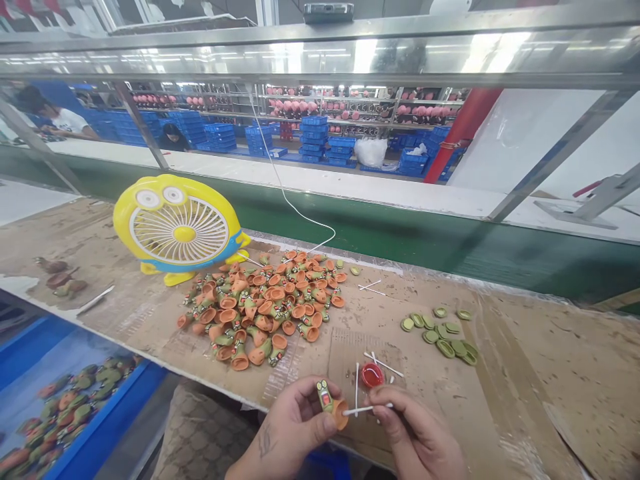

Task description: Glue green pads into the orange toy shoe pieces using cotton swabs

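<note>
My left hand (293, 420) is closed round a small orange and green toy figure (331, 401), held at the table's near edge. My right hand (415, 437) pinches a white cotton swab (361, 409) whose tip points left, close to the figure's orange base. Just beyond my hands a small red paint cap (372, 375) sits on the brown cardboard (350, 347), with a few loose swabs (383, 364) lying round it. A big heap of the same orange and green figures (265, 303) lies farther back in the middle.
A yellow cartoon desk fan (177, 227) stands at the back left, its white cable (290, 200) running up. Several flat green pieces (445, 332) lie to the right. A blue bin (60, 400) with figures sits lower left. A green conveyor (400, 233) runs behind, other people beyond it.
</note>
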### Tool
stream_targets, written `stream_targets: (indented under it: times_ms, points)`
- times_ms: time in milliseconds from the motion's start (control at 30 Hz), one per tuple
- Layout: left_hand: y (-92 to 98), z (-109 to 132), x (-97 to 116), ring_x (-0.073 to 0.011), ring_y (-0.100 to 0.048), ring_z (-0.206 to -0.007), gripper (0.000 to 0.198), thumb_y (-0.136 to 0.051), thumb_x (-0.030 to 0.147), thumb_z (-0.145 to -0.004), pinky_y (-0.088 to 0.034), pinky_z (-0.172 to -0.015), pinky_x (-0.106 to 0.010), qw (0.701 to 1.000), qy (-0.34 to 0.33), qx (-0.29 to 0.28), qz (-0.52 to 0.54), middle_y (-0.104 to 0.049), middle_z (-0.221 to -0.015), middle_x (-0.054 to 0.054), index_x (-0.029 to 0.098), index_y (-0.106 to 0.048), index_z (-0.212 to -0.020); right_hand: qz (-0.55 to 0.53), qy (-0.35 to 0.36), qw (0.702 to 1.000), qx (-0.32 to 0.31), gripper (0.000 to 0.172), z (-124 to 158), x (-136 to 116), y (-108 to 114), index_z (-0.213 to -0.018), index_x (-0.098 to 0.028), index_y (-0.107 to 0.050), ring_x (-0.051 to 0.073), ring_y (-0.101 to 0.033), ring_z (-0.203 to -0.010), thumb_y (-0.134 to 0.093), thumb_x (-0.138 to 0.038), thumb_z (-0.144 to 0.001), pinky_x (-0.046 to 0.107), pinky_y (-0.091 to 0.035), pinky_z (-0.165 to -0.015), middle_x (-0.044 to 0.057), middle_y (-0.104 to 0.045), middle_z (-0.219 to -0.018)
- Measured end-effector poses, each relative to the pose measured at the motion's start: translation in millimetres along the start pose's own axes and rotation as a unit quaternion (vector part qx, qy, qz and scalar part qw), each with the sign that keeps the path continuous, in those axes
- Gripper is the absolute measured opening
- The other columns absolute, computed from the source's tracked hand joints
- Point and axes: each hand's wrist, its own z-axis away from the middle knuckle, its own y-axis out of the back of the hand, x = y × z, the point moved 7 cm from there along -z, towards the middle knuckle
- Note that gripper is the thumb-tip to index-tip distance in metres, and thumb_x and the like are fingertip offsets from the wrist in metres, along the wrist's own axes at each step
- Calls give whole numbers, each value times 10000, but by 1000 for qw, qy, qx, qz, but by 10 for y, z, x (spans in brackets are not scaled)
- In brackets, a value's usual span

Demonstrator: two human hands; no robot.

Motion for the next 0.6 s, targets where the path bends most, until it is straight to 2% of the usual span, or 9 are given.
stream_targets:
  times_ms: [167,300,433,600]
  points:
    - [-12,14,-5,-158,-612,-810,583,-899,555,-706,-474,-701,-252,1000,17,11,-5,-691,-894,-42,139,-713,-1070,-14,18,1000,-15,232,-39,-47,-27,-953,-279,-727,177,-704,-812,-578,-431,-1045,212,-525,-692,11,-736,-880]
    - [-40,6,-15,-142,-589,-713,601,-865,588,-732,-475,-637,-256,1000,24,0,4,-684,-851,-47,122,-716,-1082,-28,16,999,-8,224,-20,-36,-29,-939,-276,-737,180,-712,-814,-599,-424,-1034,218,-554,-732,15,-735,-868]
    - [-24,10,-77,-127,-583,-657,561,-853,566,-760,-447,-624,-254,998,62,7,28,-675,-810,-47,109,-716,-1056,-17,3,1000,-5,224,16,145,114,-942,-255,-753,202,-735,-843,-628,-426,-1013,244,-603,-781,44,-756,-905]
    - [79,23,-93,-148,-595,-715,605,-870,590,-720,-460,-646,-265,997,61,42,14,-680,-846,-55,128,-722,-1081,107,-10,994,25,160,-73,412,383,-973,-240,-734,176,-732,-860,-625,-353,-1007,195,-592,-766,30,-755,-945]
